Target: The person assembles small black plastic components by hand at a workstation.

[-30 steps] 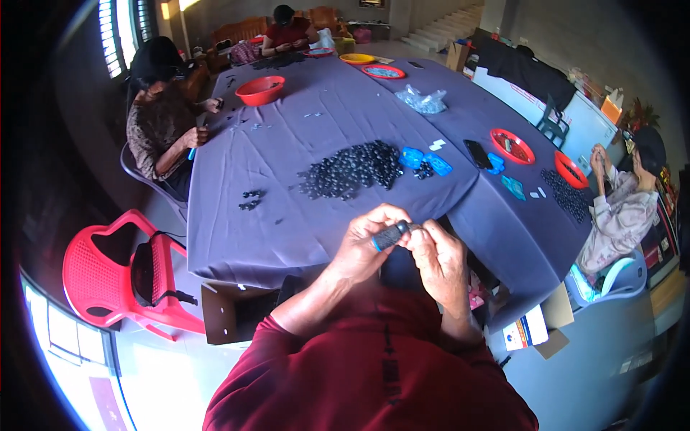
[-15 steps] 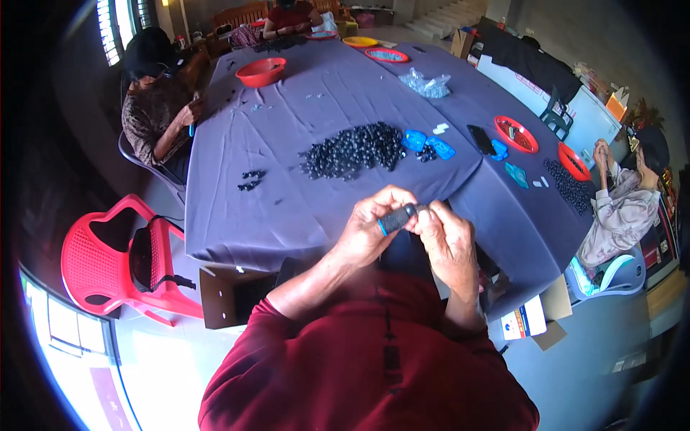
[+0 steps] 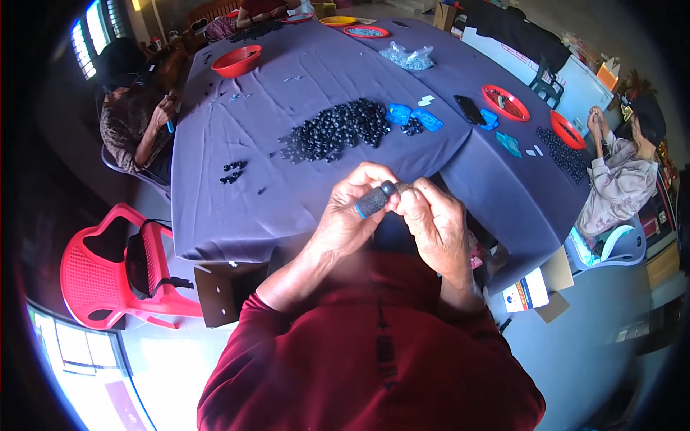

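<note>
Hold bead (image 3: 389,187) pinched firmly in left hand (image 3: 346,214), nearside of pile (image 3: 336,131) — brace with closed right hand (image 3: 439,224), cannot tell contents.

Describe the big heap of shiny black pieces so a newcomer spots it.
Find the purple-grey tablecloth. Just beyond the left hand, left of two small blue items, sits the heap. It spreads far wider than the little black cluster on its left.
</note>
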{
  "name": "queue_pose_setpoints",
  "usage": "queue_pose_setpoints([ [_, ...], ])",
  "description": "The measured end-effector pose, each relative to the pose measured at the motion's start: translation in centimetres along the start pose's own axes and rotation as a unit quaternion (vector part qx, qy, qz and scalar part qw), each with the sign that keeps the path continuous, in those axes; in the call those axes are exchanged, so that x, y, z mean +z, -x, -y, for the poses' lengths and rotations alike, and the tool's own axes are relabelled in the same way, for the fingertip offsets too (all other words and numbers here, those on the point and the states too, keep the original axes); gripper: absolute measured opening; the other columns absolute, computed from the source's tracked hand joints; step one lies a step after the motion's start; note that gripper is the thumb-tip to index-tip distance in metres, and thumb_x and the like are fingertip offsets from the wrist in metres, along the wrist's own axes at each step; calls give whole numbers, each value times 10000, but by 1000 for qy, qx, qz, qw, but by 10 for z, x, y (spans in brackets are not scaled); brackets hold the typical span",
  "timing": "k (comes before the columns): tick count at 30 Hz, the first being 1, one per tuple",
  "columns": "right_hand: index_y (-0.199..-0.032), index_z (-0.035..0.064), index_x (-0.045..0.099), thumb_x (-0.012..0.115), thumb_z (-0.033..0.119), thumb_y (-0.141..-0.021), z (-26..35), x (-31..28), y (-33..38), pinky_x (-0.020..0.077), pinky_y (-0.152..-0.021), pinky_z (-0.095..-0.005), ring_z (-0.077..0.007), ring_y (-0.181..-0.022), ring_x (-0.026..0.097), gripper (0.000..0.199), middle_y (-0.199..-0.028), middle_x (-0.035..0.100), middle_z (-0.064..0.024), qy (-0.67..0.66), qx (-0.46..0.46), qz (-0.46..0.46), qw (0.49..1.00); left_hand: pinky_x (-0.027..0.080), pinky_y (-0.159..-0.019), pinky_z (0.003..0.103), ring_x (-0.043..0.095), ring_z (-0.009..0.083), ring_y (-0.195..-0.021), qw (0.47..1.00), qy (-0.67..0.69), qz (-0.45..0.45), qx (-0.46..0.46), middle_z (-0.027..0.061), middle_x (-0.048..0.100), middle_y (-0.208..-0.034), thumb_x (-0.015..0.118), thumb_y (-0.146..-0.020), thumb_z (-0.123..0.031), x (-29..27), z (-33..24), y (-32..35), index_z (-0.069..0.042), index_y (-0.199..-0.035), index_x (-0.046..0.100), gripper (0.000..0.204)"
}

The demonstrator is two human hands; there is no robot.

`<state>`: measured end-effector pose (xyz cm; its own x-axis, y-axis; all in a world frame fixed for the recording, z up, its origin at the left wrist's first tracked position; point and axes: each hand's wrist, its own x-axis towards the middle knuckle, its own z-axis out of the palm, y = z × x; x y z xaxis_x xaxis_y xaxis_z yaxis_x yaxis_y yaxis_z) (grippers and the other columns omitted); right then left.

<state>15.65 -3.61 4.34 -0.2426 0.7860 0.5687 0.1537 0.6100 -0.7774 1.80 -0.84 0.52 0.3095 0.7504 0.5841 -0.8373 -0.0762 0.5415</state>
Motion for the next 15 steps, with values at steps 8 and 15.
queue_pose_setpoints([
  [8, -750, 5, 511, 444, 252, -915, -3, 0, 3, 300, -429, -190, -17, -492, 359, 305, -595, 471, 23, 51, 6, -3, 999, 414, -703, 252, 520, 126, -777, 1000, 16, -14, -14, 72, 565, -861, 525, -823, -41, 2, 1, 0, 1, -1007, 502, 190],
  [15, -750, 5, 505, 442, 258, -916, -2, 4, 2, 301, -430, -191, -21, -497, 362, 308, -590, 465, 16, -1, -1, -14, 1000, 416, -701, 249, 525, 129, -767, 1000, 16, -16, -10, 78, 568, -864, 531, -809, -30, -2, 2, 3, 9, -1005, 499, 202],
])
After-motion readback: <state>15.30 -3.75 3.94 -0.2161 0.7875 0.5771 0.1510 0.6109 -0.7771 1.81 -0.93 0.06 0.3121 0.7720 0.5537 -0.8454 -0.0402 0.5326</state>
